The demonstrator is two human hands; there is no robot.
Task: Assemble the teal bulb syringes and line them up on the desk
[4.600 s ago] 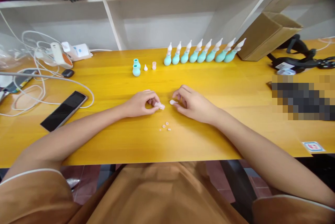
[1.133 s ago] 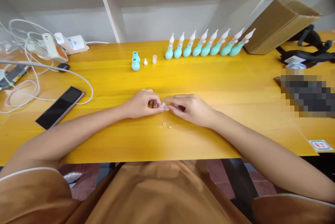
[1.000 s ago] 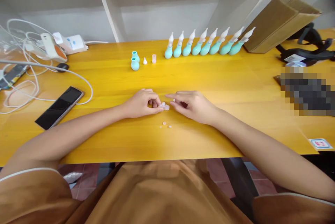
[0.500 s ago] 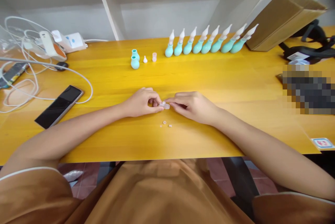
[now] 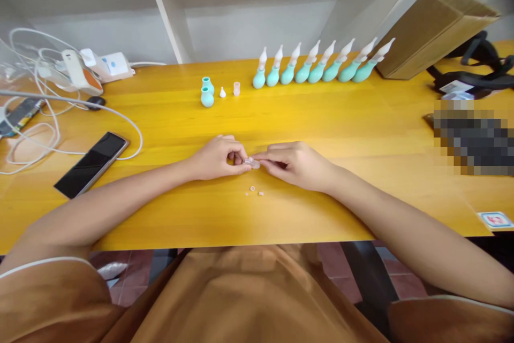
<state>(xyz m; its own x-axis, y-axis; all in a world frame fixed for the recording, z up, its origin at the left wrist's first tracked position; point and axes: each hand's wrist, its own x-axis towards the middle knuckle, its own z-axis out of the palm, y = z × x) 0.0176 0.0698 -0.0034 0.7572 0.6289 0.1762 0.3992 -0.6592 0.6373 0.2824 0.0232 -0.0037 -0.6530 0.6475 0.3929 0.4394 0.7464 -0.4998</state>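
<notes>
My left hand (image 5: 217, 158) and my right hand (image 5: 295, 162) meet at the middle of the yellow table (image 5: 168, 209). Both pinch a small clear pink plastic part (image 5: 252, 162) between their fingertips, low over the tabletop. Just in front of them lie a few tiny pale pieces (image 5: 254, 191). Farther back stand two teal bulbs (image 5: 207, 93), a small white tip (image 5: 222, 92) and a small pink cap (image 5: 236, 88). To their right runs a row of several assembled teal bulbs with pale nozzles (image 5: 321, 63).
A black phone (image 5: 91, 163) lies at the left, with white cables (image 5: 48, 129) and a charger (image 5: 106, 65) behind it. A cardboard box (image 5: 431, 30) leans at the back right beside black straps (image 5: 474, 70). A white shelf unit (image 5: 168, 16) rises behind the table.
My right hand came to the left hand and closed its fingertips on the small pink part; one second ago its fingers were spread beside it. The view tilted slightly.
</notes>
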